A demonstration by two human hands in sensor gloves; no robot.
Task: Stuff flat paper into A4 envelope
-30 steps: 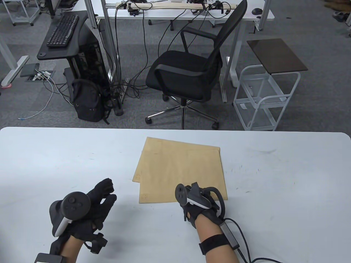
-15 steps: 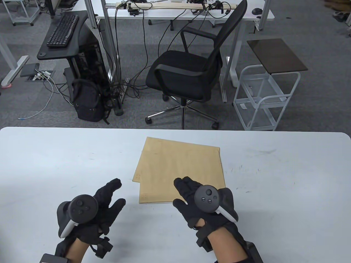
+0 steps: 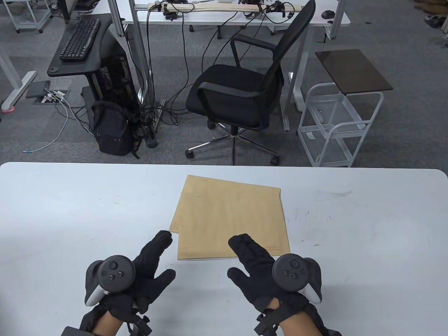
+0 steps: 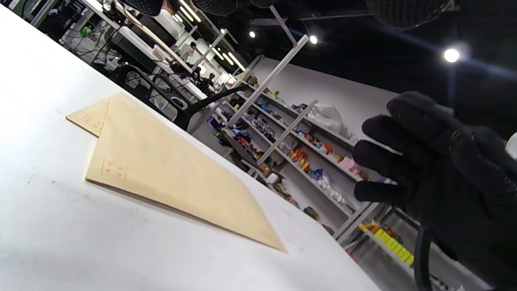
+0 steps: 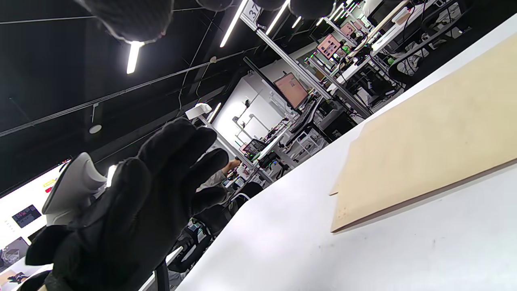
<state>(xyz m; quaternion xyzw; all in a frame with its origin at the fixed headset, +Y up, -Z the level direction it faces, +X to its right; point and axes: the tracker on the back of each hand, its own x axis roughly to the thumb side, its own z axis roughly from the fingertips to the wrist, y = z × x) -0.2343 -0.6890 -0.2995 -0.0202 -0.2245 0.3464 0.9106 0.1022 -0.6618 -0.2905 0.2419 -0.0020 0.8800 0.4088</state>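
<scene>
Two flat brown envelopes lie stacked in the middle of the white table. The top envelope covers most of the lower envelope, whose left corner sticks out. Both show in the left wrist view and the top one in the right wrist view. My left hand is open and holds nothing, just left of the stack's near corner. My right hand is open with its fingertips over the top envelope's near edge; I cannot tell if they touch it. No loose sheet of paper shows.
Beyond the table's far edge stand a black office chair, a white wire cart and a black backpack on the floor.
My right hand has turned palm down, opened flat and drawn back to the right, off the envelope. My left hand has opened and moved right toward the stack's near left corner.
</scene>
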